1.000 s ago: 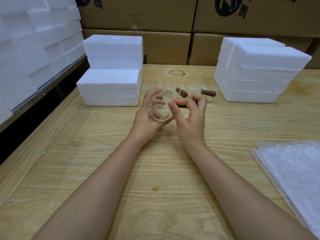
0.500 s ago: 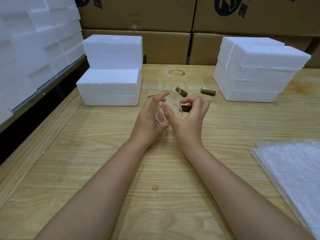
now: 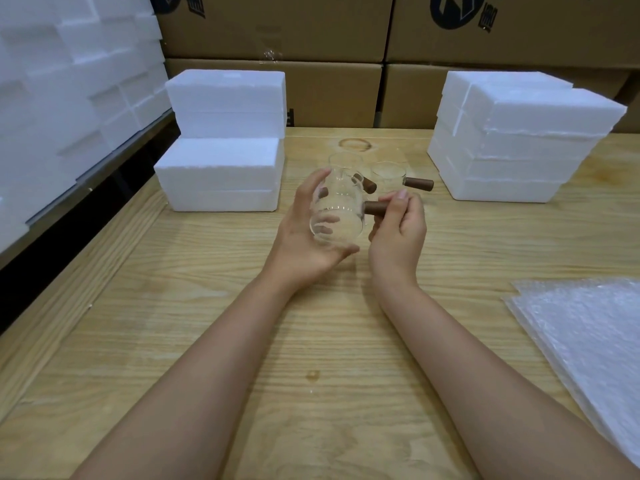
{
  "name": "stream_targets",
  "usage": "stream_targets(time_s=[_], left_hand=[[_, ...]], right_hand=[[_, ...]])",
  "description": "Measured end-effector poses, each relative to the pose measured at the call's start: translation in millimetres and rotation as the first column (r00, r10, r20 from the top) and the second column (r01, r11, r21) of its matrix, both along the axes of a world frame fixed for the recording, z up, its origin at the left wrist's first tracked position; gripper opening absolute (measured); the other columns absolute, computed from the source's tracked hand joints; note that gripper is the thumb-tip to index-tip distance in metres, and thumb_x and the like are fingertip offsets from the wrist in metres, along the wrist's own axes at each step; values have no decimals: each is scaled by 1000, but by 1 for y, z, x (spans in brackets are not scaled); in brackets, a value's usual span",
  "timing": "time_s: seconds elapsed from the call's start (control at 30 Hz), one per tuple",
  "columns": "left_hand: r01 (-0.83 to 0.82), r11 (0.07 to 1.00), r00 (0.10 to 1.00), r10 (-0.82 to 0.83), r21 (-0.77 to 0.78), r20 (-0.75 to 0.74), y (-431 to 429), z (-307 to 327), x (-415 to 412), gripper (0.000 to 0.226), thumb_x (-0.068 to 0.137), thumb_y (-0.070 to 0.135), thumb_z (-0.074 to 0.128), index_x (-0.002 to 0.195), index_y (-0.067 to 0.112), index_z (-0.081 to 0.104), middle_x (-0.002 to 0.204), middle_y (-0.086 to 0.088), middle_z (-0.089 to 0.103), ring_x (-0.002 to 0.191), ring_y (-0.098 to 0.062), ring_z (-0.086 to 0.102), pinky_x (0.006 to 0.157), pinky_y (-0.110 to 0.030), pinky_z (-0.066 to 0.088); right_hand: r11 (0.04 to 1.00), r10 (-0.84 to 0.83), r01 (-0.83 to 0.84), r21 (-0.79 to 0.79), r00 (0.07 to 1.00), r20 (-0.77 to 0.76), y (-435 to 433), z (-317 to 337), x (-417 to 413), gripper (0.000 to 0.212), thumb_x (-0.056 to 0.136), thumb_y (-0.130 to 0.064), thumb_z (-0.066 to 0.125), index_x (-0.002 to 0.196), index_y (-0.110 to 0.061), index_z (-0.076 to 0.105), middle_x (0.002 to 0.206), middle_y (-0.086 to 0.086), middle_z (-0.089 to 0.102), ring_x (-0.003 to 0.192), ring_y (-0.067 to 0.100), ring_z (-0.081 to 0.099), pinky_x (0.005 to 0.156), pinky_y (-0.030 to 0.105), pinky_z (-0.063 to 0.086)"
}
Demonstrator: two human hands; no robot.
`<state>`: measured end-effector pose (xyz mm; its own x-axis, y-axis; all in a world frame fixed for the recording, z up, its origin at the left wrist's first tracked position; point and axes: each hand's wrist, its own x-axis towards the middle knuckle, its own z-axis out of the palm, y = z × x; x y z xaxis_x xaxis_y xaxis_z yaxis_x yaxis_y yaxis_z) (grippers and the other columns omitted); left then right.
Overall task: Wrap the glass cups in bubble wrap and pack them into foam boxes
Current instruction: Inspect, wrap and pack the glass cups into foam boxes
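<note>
Holding one glass cup (image 3: 334, 220) above the middle of the surface (image 3: 242, 341), I have my left hand (image 3: 301, 244) cupped round its clear body and my right hand (image 3: 398, 233) pinching its brown wooden handle (image 3: 375, 206). The glass looks smooth, so a loose left grip could let it slide and strike the wood below. Two more cups (image 3: 384, 174) stand just behind it, near enough that a careless swing could knock them. The bubble wrap (image 3: 588, 341) lies at the lower right of the frame, well apart, so the carry across seems the likeliest place for a drop. The foam boxes (image 3: 225, 168) stand stacked at upper left and upper right.
</note>
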<state>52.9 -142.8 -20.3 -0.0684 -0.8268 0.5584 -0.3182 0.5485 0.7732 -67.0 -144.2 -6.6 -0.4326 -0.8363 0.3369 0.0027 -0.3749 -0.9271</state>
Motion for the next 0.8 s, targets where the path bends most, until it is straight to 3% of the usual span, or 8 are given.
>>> stream_targets(time_s=[0.07, 0.13, 0.27, 0.33, 0.43, 0.6, 0.7, 0.8], left_hand=[[81, 996, 997, -81, 47, -15, 2, 1, 2, 120, 56, 32, 90, 144, 51, 10, 153, -3, 31, 135, -12, 43, 101, -31, 47], [150, 978, 985, -134, 145, -113, 5, 3, 3, 126, 55, 42, 87, 149, 42, 3, 150, -8, 39, 137, -13, 41, 107, -36, 43], [192, 936, 923, -70, 295, -378, 4, 10, 1, 98, 59, 73, 72, 135, 21, 39, 100, -3, 71, 94, -24, 69, 80, -36, 57], [208, 919, 905, -52, 333, -422, 2, 10, 3, 72, 77, 57, 63, 127, 7, 50, 90, -8, 71, 75, -25, 70, 69, -31, 58], [235, 909, 873, -42, 343, -486, 1, 10, 6, 48, 83, 36, 53, 122, 7, 54, 88, -10, 70, 72, -26, 70, 71, -32, 57], [241, 921, 846, -44, 308, -531, -1, 10, 9, 33, 84, 36, 49, 112, 20, 57, 96, -7, 71, 89, -18, 70, 82, -29, 55], [249, 918, 830, -38, 308, -557, 0, 11, 10, 35, 85, 36, 48, 115, 21, 55, 115, -15, 64, 102, -23, 66, 90, -36, 50], [261, 919, 825, -52, 297, -562, 0, 10, 9, 36, 86, 35, 47, 118, 20, 55, 109, -9, 68, 102, -22, 66, 92, -40, 49]], right_hand=[[998, -46, 44, -33, 997, -58, 1, 0, -1, 26, 103, -26, 32, 81, -27, 47, 67, -10, 51, 56, 10, 43, 58, 34, 39], [994, -75, 64, -91, 990, -120, 3, -1, -2, 22, 103, -22, 32, 86, -23, 46, 70, -15, 51, 58, -1, 46, 61, 24, 41], [984, -75, 34, -175, 970, -233, 6, -1, -1, 18, 101, -21, 33, 87, -28, 42, 76, -15, 53, 66, -2, 50, 61, 11, 37], [978, -73, 15, -209, 958, -276, 8, -1, 1, 14, 100, -20, 35, 89, -23, 43, 74, -16, 51, 61, -3, 46, 57, 11, 35], [978, 12, -51, -201, 981, -193, 11, -1, 3, 7, 99, -23, 42, 99, -18, 45, 78, -18, 56, 70, -8, 56, 64, 7, 39], [983, 176, -172, -61, 982, 70, 18, -2, 15, 49, 84, -41, 66, 117, -24, 34, 98, 2, 50, 74, -8, 52, 66, 7, 42], [966, 254, -256, 28, 966, 45, 20, -5, 24, 58, 76, -34, 75, 113, -26, 31, 105, 2, 43, 84, 7, 55, 68, 11, 46], [953, 302, -302, 14, 953, -35, 21, -6, 27, 51, 78, -22, 76, 106, -27, 34, 104, 0, 43, 91, 17, 56, 79, 23, 51]])
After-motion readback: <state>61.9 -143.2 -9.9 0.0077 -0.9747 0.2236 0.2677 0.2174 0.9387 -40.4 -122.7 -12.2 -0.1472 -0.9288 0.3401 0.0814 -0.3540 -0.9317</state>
